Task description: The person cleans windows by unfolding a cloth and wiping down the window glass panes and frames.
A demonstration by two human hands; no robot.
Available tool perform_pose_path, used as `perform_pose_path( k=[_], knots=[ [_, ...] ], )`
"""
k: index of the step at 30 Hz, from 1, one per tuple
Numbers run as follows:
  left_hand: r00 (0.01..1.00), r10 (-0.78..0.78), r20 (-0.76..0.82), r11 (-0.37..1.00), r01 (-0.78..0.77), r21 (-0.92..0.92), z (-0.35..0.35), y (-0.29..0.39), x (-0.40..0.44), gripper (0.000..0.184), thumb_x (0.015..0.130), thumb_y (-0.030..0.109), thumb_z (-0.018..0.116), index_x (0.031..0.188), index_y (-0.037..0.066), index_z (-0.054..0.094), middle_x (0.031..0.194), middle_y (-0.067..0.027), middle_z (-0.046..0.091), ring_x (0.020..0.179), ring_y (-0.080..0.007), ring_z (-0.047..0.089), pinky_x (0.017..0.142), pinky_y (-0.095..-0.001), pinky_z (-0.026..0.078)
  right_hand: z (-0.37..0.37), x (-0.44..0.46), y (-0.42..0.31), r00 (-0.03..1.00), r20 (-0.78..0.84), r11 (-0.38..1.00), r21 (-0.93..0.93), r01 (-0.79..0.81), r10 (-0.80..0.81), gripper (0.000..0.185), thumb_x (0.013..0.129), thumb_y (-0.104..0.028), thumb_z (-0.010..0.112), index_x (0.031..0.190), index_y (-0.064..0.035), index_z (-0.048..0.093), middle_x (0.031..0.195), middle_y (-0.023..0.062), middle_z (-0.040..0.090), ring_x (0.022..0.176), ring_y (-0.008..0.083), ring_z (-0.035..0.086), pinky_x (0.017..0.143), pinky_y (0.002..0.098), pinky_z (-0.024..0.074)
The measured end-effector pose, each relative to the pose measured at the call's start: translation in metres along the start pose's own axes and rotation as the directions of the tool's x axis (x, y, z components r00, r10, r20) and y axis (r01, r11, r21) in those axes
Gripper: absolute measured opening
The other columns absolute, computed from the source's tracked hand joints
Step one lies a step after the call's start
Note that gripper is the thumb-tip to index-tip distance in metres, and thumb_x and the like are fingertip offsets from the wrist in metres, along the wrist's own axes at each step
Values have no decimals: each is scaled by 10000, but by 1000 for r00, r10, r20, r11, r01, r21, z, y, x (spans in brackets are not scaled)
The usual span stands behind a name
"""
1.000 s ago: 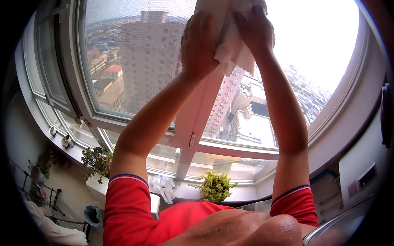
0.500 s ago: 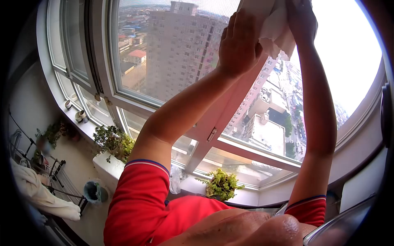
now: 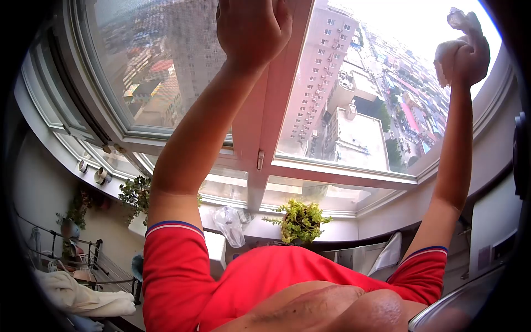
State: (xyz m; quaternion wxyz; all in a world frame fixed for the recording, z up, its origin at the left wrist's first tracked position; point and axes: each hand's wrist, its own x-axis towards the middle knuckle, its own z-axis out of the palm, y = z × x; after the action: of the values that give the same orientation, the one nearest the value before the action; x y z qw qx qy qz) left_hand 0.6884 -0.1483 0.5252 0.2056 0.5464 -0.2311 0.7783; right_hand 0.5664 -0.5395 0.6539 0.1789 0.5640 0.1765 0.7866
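Note:
My left hand (image 3: 251, 33) is raised to the window frame (image 3: 264, 110), its back toward me and its thumb extended. The top edge of the view cuts off the other fingertips, and I see nothing held in it. High on the right, my right hand (image 3: 474, 60) is closed around a crumpled white cloth (image 3: 449, 60), which bulges out on both sides of the fingers. This hand is in front of the right window pane (image 3: 365, 83), near its outer edge.
Below the window, a leafy potted plant (image 3: 301, 221) and a clear plastic bag (image 3: 229, 224) sit on the sill. Another plant (image 3: 134, 193) stands left. A drying rack (image 3: 83, 254) with pale fabric (image 3: 83, 296) is at lower left. A handle (image 3: 260, 160) projects from the frame.
My right hand has moved right, away from my left hand, carrying the white cloth. My left hand has shifted left and up in the view, which has also turned.

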Motion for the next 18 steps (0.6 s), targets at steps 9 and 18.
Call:
perform_pose_path(
  k=[9,18],
  knots=[
    [967,-221,-131,875,137,-464,17,7,-6,550,881,104,672,1386,-47,515,1414,-296,537,1307,-471,542,1103,-496,461,67,-3,-86,929,94,902,221,-371,359,498,1000,-104,533,1483,-24,443,1361,214,581,1251,325,587,1091,413,479],
    [995,96,-14,994,-95,61,8,-6,-4,502,909,138,679,1359,-42,547,1373,-270,583,1292,-455,562,1116,-480,450,76,-1,-188,989,57,957,250,-149,139,428,830,9,559,1194,-108,751,1083,136,704,1030,322,665,913,439,552]
  ],
)
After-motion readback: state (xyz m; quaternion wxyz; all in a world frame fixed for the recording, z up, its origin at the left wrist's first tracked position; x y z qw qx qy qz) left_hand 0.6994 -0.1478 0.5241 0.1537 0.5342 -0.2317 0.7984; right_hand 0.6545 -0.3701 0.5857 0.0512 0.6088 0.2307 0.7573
